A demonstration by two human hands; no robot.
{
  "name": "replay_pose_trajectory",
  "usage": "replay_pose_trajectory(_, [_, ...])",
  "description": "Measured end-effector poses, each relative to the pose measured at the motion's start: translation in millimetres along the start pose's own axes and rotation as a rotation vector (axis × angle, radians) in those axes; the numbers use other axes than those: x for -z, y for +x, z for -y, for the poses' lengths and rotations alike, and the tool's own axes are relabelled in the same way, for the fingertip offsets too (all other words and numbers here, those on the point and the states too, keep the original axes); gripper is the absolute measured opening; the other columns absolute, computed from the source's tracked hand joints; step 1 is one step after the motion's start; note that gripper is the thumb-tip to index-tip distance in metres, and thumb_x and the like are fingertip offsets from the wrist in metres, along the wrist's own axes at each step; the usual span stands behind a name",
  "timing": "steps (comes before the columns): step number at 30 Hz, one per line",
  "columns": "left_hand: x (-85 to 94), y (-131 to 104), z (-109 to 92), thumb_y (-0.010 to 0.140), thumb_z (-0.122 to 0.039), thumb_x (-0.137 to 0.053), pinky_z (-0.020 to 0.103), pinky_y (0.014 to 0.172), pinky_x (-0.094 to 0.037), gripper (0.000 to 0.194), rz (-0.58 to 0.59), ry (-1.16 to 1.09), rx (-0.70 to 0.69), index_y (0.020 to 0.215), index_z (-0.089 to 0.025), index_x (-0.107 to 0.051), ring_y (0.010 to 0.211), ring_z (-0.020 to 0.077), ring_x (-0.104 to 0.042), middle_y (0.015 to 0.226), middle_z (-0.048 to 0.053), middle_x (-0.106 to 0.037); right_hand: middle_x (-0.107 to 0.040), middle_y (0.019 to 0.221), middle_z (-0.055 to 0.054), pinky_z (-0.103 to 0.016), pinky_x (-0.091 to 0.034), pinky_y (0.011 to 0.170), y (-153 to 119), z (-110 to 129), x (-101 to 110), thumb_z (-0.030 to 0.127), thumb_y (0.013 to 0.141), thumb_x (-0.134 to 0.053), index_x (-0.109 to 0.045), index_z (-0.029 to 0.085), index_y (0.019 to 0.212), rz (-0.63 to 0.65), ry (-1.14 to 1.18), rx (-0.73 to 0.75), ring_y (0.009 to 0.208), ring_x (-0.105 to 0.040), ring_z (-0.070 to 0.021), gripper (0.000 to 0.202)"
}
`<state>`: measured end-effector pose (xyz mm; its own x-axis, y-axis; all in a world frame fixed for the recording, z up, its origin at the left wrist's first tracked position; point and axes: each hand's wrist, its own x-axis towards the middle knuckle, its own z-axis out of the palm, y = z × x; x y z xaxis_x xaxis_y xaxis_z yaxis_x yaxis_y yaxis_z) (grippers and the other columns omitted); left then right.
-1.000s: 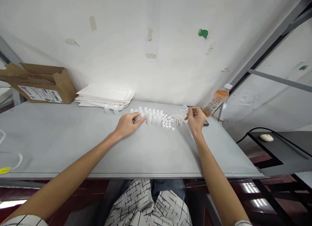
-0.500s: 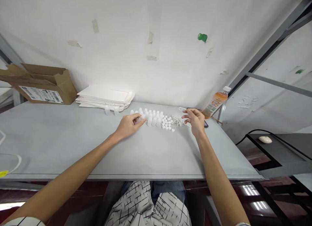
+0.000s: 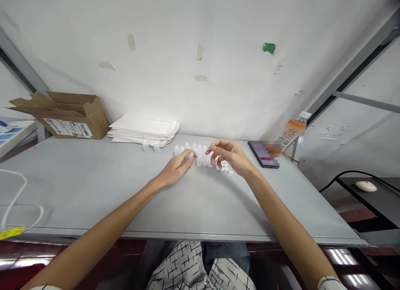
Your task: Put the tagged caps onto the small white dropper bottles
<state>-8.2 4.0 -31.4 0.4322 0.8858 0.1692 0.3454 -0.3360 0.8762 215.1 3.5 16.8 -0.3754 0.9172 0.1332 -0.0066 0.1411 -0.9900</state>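
The left hand (image 3: 175,169) is narrow, its thumb and fingers pinched around what seems to be a small translucent bottle (image 3: 191,156), mostly hidden by the fingers. The right hand (image 3: 229,154) hovers over the right part of the group, fingers curled, thumb and forefinger close together; I cannot tell whether anything is between them.

Between and behind the hands stand the translucent bottles (image 3: 199,160) in close rows, with the white caps (image 3: 230,171) beside them, partly under the right hand. Two separate bottles (image 3: 156,147) stand to the left, just in front of the stack of white envelopes (image 3: 142,129).

Farther left, the open cardboard box (image 3: 100,121) bears a white label (image 3: 67,127) with print and barcodes too small to read. To the right lies a phone (image 3: 261,156), its screen partly pixelated, near a leaning drink bottle (image 3: 293,131) with large lettering, also not legible. A yellow tag (image 3: 11,233) sits at the table's left front. The grey table (image 3: 193,206) extends from the hands to its straight front edge, with the wall (image 3: 168,90) behind.
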Motion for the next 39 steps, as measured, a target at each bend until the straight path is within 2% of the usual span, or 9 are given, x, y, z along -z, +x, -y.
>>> replay_pose_trajectory(4, [-3.1,-1.7,-1.9,0.097,-0.048,-0.038,0.024,0.051,-0.028,0.036,0.050,0.012,0.018,0.107,-0.020,-0.057,0.055,0.0117,-0.035,0.062,-0.005,-0.037,-0.068,0.088,-0.006,-0.022,-0.045,0.044,-1.6,-7.4,-4.1,0.044,0.082,-0.070,-0.063,0.017,0.082,-0.052,0.004,0.004,0.059,-0.063,-0.0134,0.028])
replay_pose_trajectory(8, [-7.0,-2.4,0.4,0.097,-0.046,-0.038,0.025,0.051,-0.027,0.035,0.099,-0.103,0.027,0.106,-0.019,-0.058,0.056,0.0121,-0.033,0.063,-0.004,-0.035,-0.068,0.084,-0.005,-0.022,-0.045,0.045,-11.4,-14.1,-7.8,0.043,0.081,-0.070,-0.063,0.017,0.081,-0.018,-0.018,-0.013,0.058,-0.063,-0.0133,0.027])
replay_pose_trajectory(15, [-4.8,-2.5,1.2,0.097,-0.039,-0.038,0.026,0.052,-0.030,0.026,0.091,-0.143,0.008,0.100,-0.020,-0.056,0.055,0.0120,-0.035,0.064,-0.004,-0.039,-0.069,0.083,-0.005,-0.023,-0.045,0.045,-12.6,-15.7,-14.5,0.041,0.081,-0.070,-0.062,0.018,0.081,-0.001,-0.020,-0.029,0.057,-0.063,-0.0128,0.024])
replay_pose_trajectory(20, [-2.6,-2.3,-0.2,0.096,-0.036,-0.038,0.026,0.052,-0.031,0.025,0.096,-0.126,0.038,0.102,-0.020,-0.056,0.055,0.0121,-0.037,0.063,-0.004,-0.040,-0.068,0.082,-0.004,-0.023,-0.045,0.045,-12.3,-17.1,-12.4,0.041,0.082,-0.069,-0.062,0.018,0.080,-0.014,-0.009,-0.021,0.057,-0.063,-0.0130,0.024])
replay_pose_trajectory(24, [-3.2,-1.5,1.6,0.094,-0.035,-0.040,0.026,0.051,-0.032,0.023,0.087,-0.131,0.059,0.095,-0.020,-0.056,0.054,0.0118,-0.038,0.061,-0.004,-0.040,-0.068,0.082,-0.004,-0.024,-0.044,0.045,-12.9,-15.8,-10.8,0.041,0.081,-0.070,-0.062,0.018,0.079,-0.034,0.004,-0.014,0.057,-0.063,-0.0130,0.025])
replay_pose_trajectory(29, [-3.9,-0.4,2.4,0.093,-0.037,-0.042,0.025,0.049,-0.028,0.024,0.098,-0.195,0.064,0.093,-0.018,-0.057,0.053,0.0107,-0.035,0.063,-0.003,-0.039,-0.068,0.082,-0.004,-0.024,-0.044,0.046,-13.3,-15.8,-12.0,0.042,0.080,-0.071,-0.062,0.018,0.079,-0.029,0.008,-0.036,0.057,-0.063,-0.0132,0.025])
replay_pose_trajectory(35, [-3.9,-1.4,-1.3,0.095,-0.047,-0.040,0.024,0.049,-0.025,0.038,0.088,-0.250,0.047,0.095,-0.015,-0.060,0.056,0.0102,-0.033,0.069,-0.002,-0.037,-0.068,0.082,-0.004,-0.024,-0.044,0.045,-12.5,-19.4,-15.1,0.042,0.080,-0.071,-0.063,0.017,0.080,-0.032,-0.016,-0.060,0.057,-0.064,-0.0134,0.027])
replay_pose_trajectory(39, [-3.8,-2.1,-1.4,0.094,-0.051,-0.047,0.024,0.053,-0.032,0.040,0.046,-0.149,-0.019,0.110,-0.017,-0.060,0.058,0.0105,-0.038,0.071,-0.003,-0.042,-0.068,0.082,-0.004,-0.023,-0.045,0.045,-11.2,-22.6,-14.9,0.044,0.082,-0.069,-0.063,0.017,0.082,-0.066,-0.050,-0.082,0.057,-0.064,-0.0129,0.028])
